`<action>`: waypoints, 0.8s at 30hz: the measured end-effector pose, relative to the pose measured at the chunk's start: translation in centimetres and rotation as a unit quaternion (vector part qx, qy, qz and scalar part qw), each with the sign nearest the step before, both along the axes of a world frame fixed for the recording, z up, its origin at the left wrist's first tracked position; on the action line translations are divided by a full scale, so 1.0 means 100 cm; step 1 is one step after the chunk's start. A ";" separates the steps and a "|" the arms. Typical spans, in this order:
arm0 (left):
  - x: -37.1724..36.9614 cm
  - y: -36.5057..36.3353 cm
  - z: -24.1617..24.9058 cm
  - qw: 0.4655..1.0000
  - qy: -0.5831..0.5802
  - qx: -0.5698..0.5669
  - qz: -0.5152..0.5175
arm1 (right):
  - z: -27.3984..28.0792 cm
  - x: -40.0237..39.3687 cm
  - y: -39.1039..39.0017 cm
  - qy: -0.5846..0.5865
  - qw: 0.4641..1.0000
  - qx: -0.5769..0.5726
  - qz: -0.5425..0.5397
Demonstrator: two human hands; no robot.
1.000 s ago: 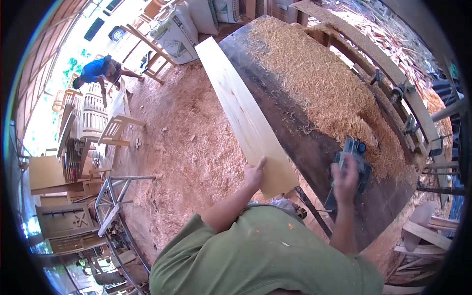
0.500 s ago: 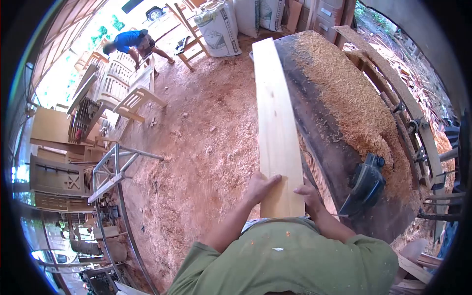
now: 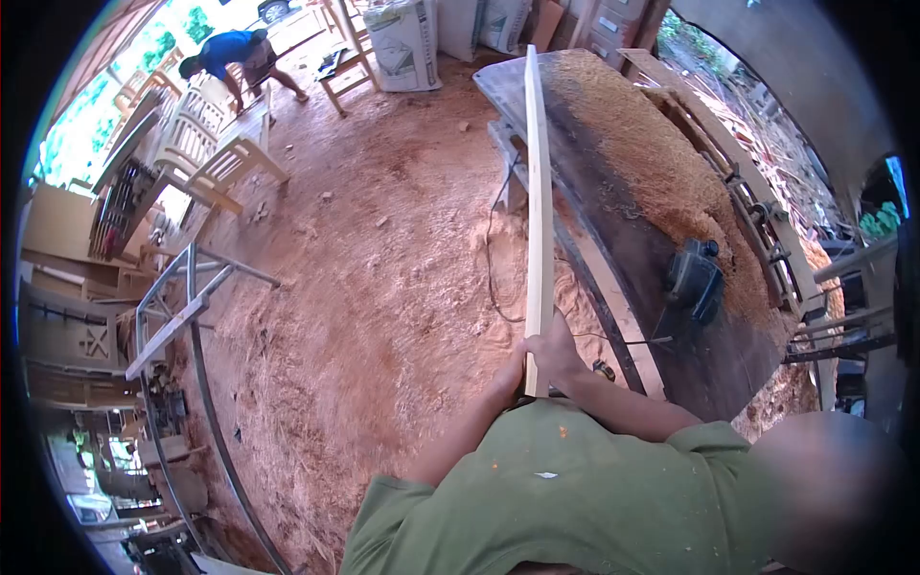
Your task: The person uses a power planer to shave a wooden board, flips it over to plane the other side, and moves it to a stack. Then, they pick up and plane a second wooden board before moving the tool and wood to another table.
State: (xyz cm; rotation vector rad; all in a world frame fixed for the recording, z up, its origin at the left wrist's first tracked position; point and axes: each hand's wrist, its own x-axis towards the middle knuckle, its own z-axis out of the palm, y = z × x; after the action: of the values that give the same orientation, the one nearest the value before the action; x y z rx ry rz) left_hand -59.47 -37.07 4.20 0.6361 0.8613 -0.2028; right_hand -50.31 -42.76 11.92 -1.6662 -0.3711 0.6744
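Note:
A long pale wooden plank (image 3: 539,211) stands on its narrow edge, stretching away from my waist along the workbench's near side. My left hand (image 3: 511,372) grips its near end from the left. On the opposite face, my right hand (image 3: 558,353) is closed round the same end. Whether the plank's far end touches the bench cannot be made out. To the right of my hands, a dark electric planer (image 3: 697,281) lies on the dark workbench top (image 3: 637,249). Its cord (image 3: 494,259) appears to hang down beside the bench.
Wood shavings (image 3: 661,163) are heaped along the bench. A metal frame (image 3: 196,307) stands at left, near wooden chairs and benches (image 3: 216,158). Another person (image 3: 230,57) in a blue shirt bends over furniture at the far left. Big sacks (image 3: 402,48) stand at the back.
The plank has been turned from its broad face onto its narrow edge. Both hands have moved closer together at its near end. The view has shifted slightly, and the planer stays on the bench.

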 end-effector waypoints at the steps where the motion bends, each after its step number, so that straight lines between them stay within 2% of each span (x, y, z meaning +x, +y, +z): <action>1: -0.008 0.003 -0.001 1.000 0.001 0.001 0.009 | -0.005 -0.005 0.005 0.001 1.000 0.001 0.009; 3: -0.016 0.007 -0.003 0.995 -0.004 0.087 0.042 | -0.013 -0.006 0.014 0.022 0.999 -0.027 0.023; 4: -0.020 0.016 -0.007 0.994 -0.004 0.088 0.064 | -0.021 0.001 0.020 0.020 0.998 -0.026 0.044; 6: -0.043 0.044 -0.018 0.994 0.004 0.110 0.018 | -0.031 0.027 0.038 0.092 0.987 -0.083 0.106; 7: -0.059 0.053 -0.034 0.991 0.011 0.114 0.073 | -0.019 0.037 0.048 0.160 0.982 -0.042 0.091; 8: -0.078 0.062 -0.056 0.975 0.051 0.218 0.014 | -0.004 0.054 0.063 0.229 0.970 -0.008 0.086; 9: -0.098 0.066 -0.064 0.945 0.105 0.309 -0.038 | -0.030 0.083 0.078 0.316 0.945 0.015 0.084; 10: -0.121 0.066 -0.049 0.919 0.164 0.349 -0.078 | 0.018 0.070 0.087 0.182 0.976 0.050 0.107; 11: -0.146 0.056 -0.046 0.923 0.193 0.332 -0.007 | -0.058 0.132 0.116 0.342 0.939 -0.017 0.040; 12: -0.170 0.044 -0.043 0.905 0.203 0.372 -0.043 | -0.075 0.158 0.134 0.323 0.943 -0.008 0.085; 13: -0.195 0.036 -0.038 0.881 0.216 0.411 -0.085 | -0.072 0.174 0.144 0.380 0.917 0.028 0.118; 14: -0.208 0.025 0.053 0.890 0.278 0.354 -0.067 | -0.056 0.184 0.153 0.416 0.893 0.029 0.169; 15: -0.226 0.017 0.057 0.892 0.304 0.333 -0.017 | -0.061 0.200 0.165 0.356 0.916 0.019 0.182; 16: -0.245 -0.002 0.055 0.876 0.335 0.348 -0.012 | -0.084 0.227 0.169 0.377 0.903 -0.016 0.205; 17: -0.262 -0.022 0.056 0.860 0.361 0.360 -0.015 | -0.070 0.210 0.172 0.338 0.925 -0.089 0.148; 18: -0.280 -0.043 0.040 0.850 0.404 0.338 0.008 | -0.097 0.201 0.165 0.307 0.937 -0.075 0.150; 19: -0.299 -0.067 0.028 0.837 0.444 0.318 0.027 | -0.126 0.190 0.163 0.313 0.929 -0.118 0.156; 20: -0.312 -0.091 0.037 0.813 0.480 0.324 0.055 | -0.143 0.172 0.159 0.352 0.908 -0.114 0.196; 21: -0.321 -0.117 0.050 0.788 0.515 0.328 0.081 | -0.118 0.121 0.149 0.301 0.928 -0.159 0.152; 23: -0.321 -0.164 0.115 0.757 0.582 0.222 0.200 | -0.145 0.075 0.130 0.426 0.870 -0.170 0.181; 24: -0.337 -0.201 0.101 0.696 0.636 0.217 0.254 | -0.162 0.056 0.120 0.482 0.833 -0.165 0.214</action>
State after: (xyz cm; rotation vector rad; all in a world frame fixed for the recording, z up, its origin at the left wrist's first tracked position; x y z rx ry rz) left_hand -93.12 -57.13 14.26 0.6137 2.4673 0.1250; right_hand -44.76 -30.76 -4.32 -1.3286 0.1339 1.8891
